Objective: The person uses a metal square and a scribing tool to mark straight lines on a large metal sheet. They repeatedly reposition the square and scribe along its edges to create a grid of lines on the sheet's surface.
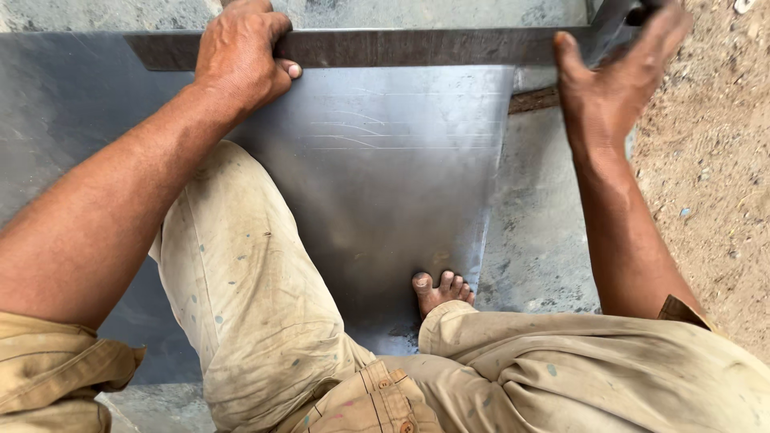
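1. The left hand [239, 56] presses down on a long, dark, flat steel straightedge bar [417, 46], fingers curled over its far edge and thumb tucked under the near edge.
2. The bar lies across the far end of a grey, shiny sheet of metal [385, 176] bearing faint scratched lines.
3. The right hand [613, 80] hovers open, fingers spread and blurred, near the bar's right end, holding nothing.
4. The sheet lies flat on the concrete floor [537, 240]; a bare foot [441, 290] rests on its near part.
5. Sandy ground [714, 160] lies to the right.
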